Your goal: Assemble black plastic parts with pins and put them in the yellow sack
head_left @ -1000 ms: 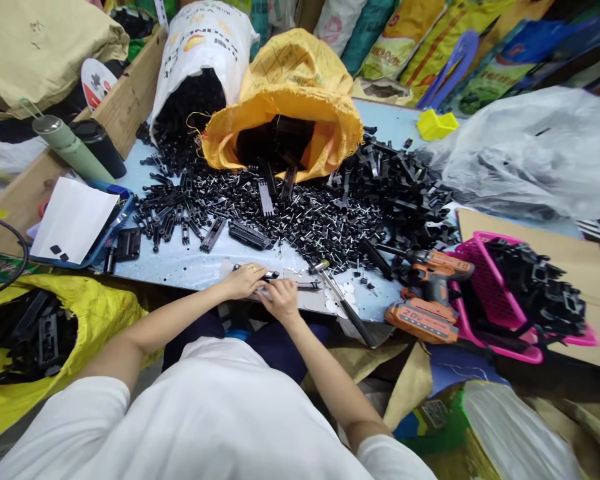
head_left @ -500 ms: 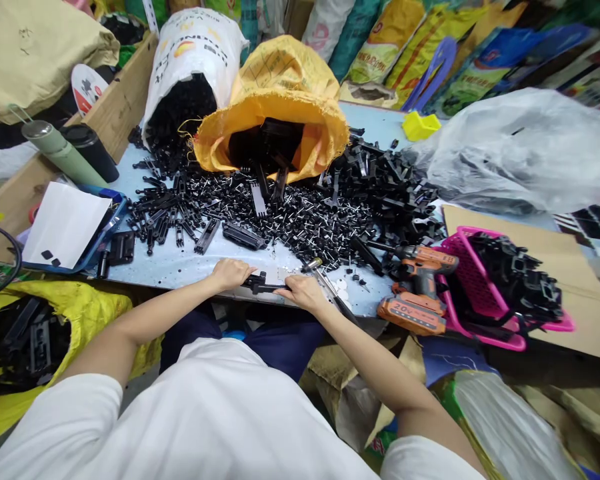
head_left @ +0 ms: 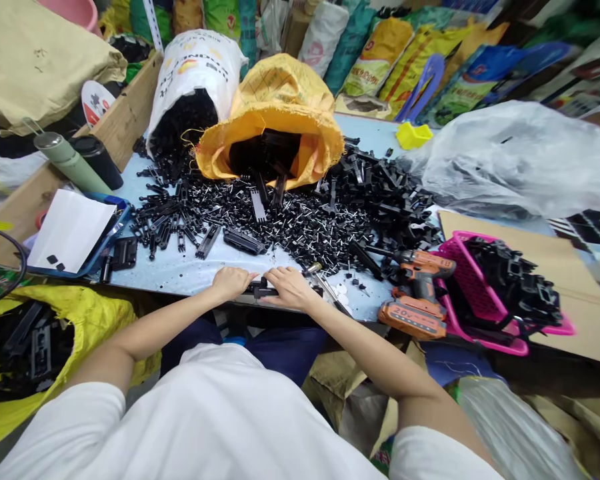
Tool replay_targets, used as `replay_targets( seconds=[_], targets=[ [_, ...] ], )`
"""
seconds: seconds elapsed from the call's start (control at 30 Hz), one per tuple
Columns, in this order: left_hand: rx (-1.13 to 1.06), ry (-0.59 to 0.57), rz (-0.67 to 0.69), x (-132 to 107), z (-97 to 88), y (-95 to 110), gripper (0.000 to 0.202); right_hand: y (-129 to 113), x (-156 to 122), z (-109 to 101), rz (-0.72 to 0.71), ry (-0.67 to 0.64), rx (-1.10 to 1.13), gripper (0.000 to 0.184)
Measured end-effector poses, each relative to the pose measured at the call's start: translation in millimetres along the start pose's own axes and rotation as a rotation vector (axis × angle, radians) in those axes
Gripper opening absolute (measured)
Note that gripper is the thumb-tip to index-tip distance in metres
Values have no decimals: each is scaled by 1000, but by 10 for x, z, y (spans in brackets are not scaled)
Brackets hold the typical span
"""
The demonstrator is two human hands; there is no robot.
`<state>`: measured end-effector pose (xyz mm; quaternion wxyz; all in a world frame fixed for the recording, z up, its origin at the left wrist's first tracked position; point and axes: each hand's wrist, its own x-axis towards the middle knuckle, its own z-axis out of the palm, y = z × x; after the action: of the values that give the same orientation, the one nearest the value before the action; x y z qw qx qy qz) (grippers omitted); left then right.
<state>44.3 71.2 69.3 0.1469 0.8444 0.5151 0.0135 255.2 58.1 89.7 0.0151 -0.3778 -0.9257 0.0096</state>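
At the bench's front edge, my left hand (head_left: 233, 281) is closed round the left end of a black plastic part (head_left: 261, 289). My right hand (head_left: 291, 288) lies over the right side of the same part, fingers bent onto its top and thumb along the near side. Much of the part is hidden under both hands. Just right of my right hand lies a hammer (head_left: 334, 293) with a metal shaft, its head towards the heap. Beyond my hands spreads a heap of small black parts and pins (head_left: 305, 230), with a larger black part (head_left: 243, 241) in front of it.
An orange cordless drill (head_left: 420, 293) and a pink basket (head_left: 473, 287) of black parts stand on the right. Behind the heap lie an orange sack (head_left: 285, 87) and a white sack (head_left: 200, 60). On the left are a blue tray (head_left: 123, 212) and a green bottle (head_left: 70, 163).
My right hand has shifted left along the black part, from gripping its right end to lying over it. My left hand stays at the left end. The view has tilted slightly.
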Motion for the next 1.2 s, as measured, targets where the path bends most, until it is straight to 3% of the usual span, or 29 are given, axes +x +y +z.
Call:
replay_targets(
  seconds=[0.07, 0.13, 0.2, 0.3, 0.37, 0.4, 0.5, 0.6, 0.77, 0.87, 0.93, 1.03, 1.1, 1.2],
  targets=[
    [-26, 8, 44, -43, -79, -36, 57, 37, -127, -100, 76, -16, 21, 62],
    [-88, -5, 158, -141, -183, -34, 59, 49, -266, -236, 57, 2, 100, 66],
    [-217, -11, 304, -306, -274, 35, 68, -14, -380, -372, -54, 86, 277, 71],
    [-518, 55, 464, -612, -321, 253, 83, -298, -431, -447, -239, 209, 662, 74],
    [-692, 194, 526, -762, -282, 407, 86, -548, -352, -354, -270, 315, 903, 74],
    [-756, 314, 531, -800, -246, 463, 85, -659, -278, -270, -218, 412, 991, 74],
    [-814, 708, 517, -763, -109, 503, 76, -849, 50, 41, 99, 842, 1143, 63],
    [-725, 878, 581, -605, 15, 420, 67, -860, 420, 277, 249, 1017, 1241, 51],
    [-575, 917, 544, -403, 82, 267, 79, -729, 798, 352, 325, 1030, 1227, 49],
    [-461, 860, 473, -334, 110, 60, 84, -408, 928, 293, 306, 885, 973, 45],
    [-320, 744, 453, -293, 179, -108, 82, -73, 1059, 252, 356, 752, 718, 44],
    [-83, 484, 370, -160, 345, -249, 75, 439, 1372, 223, 585, 544, 397, 49],
    [54, 349, 302, 35, 442, -227, 69, 690, 1624, 230, 712, 367, 263, 54],
    [198, 261, 230, 471, 464, -123, 63, 915, 1917, 251, 765, 165, 242, 53]
  ],
)
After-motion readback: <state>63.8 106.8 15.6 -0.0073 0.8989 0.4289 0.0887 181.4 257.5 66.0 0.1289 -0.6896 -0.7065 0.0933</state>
